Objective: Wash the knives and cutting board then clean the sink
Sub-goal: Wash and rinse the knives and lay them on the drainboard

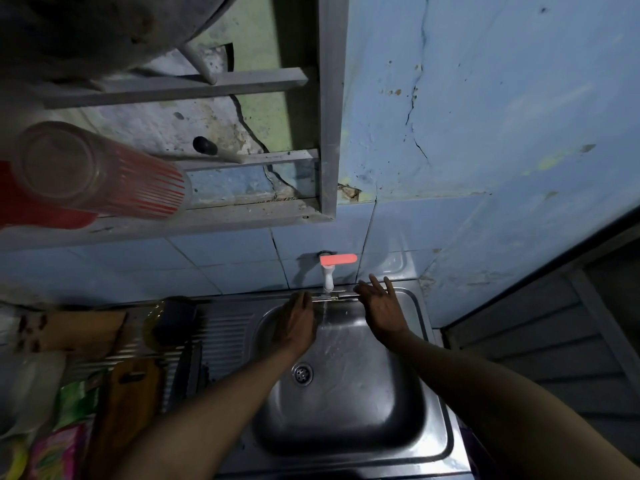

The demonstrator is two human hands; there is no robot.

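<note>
Both hands — left [297,318], right [380,306] — spread empty over the sink [346,403] basin.

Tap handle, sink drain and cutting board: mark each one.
tap handle [338,259], head view, middle of the orange lever.
sink drain [302,373], head view, centre of the strainer.
cutting board [133,396], head view, upper face below the handle slot.

— Any lettering you can make out down there?
— Nothing readable. The colourful packets [65,441] at lower left carry print, but it's far too blurred to read.
</note>
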